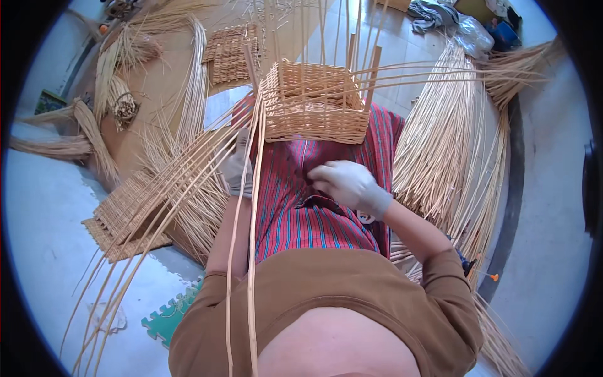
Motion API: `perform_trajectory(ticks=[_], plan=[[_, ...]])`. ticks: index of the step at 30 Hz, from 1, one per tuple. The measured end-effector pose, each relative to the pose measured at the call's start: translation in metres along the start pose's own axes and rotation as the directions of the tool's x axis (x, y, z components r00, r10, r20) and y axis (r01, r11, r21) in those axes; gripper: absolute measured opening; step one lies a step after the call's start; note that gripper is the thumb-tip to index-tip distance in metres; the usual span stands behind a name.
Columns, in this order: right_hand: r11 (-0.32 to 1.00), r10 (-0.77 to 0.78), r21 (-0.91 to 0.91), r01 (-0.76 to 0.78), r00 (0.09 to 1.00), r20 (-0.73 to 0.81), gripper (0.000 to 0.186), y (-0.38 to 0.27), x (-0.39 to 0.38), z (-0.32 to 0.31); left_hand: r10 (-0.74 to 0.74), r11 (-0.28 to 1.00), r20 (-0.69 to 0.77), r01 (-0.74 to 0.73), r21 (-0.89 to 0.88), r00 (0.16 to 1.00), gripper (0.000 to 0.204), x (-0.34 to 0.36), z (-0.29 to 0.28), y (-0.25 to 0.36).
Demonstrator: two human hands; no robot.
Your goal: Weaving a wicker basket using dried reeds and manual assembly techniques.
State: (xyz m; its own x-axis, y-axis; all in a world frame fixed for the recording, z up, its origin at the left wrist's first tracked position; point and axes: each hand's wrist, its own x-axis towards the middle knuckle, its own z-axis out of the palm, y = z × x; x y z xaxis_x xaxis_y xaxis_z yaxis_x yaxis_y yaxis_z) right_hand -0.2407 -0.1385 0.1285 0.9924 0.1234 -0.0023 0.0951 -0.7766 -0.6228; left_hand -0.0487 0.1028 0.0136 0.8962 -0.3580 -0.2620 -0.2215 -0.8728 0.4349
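Observation:
A half-woven square wicker basket (pixel 316 103) rests on my lap over a red striped cloth (pixel 301 207), with long upright stakes rising from its rim. My left hand (pixel 237 166), in a grey glove, is closed around a few long pale reeds (pixel 251 251) that run from the basket down past my chest. My right hand (pixel 349 185), also gloved, lies curled on the striped cloth just below the basket; whether it pinches anything is hidden.
Bundles of loose reeds (pixel 440 151) fan out on my right and more lie on my left. Flat woven mats (pixel 125 213) sit at my left and another woven mat (pixel 229 53) lies beyond the basket. A green foam tile (pixel 169 317) is near my left elbow.

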Motion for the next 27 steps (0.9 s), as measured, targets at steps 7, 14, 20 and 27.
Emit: perform_trajectory(ticks=[7, 14, 20, 27], plan=[[0.671, -0.712, 0.076, 0.738, 0.669, -0.213, 0.027, -0.088, 0.121, 0.062, 0.316, 0.368, -0.143, -0.261, -0.892, 0.938, 0.053, 0.038, 0.028, -0.072], [0.750, -0.662, -0.039, 0.661, 0.749, -0.024, 0.024, -0.048, 0.161, 0.069, 0.358, 0.171, -0.316, -0.395, -0.903, 0.879, 0.060, 0.052, 0.022, -0.095], [0.873, -0.463, 0.056, 0.484, 0.860, -0.213, 0.030, -0.010, 0.193, 0.080, 0.437, 0.375, -0.391, -0.559, -0.739, 0.810, 0.059, 0.074, 0.005, -0.073], [0.892, -0.439, -0.006, 0.453, 0.862, -0.252, 0.025, -0.025, 0.187, 0.097, 0.483, 0.600, -0.394, -0.623, -0.501, 0.782, 0.059, 0.102, 0.004, -0.042]])
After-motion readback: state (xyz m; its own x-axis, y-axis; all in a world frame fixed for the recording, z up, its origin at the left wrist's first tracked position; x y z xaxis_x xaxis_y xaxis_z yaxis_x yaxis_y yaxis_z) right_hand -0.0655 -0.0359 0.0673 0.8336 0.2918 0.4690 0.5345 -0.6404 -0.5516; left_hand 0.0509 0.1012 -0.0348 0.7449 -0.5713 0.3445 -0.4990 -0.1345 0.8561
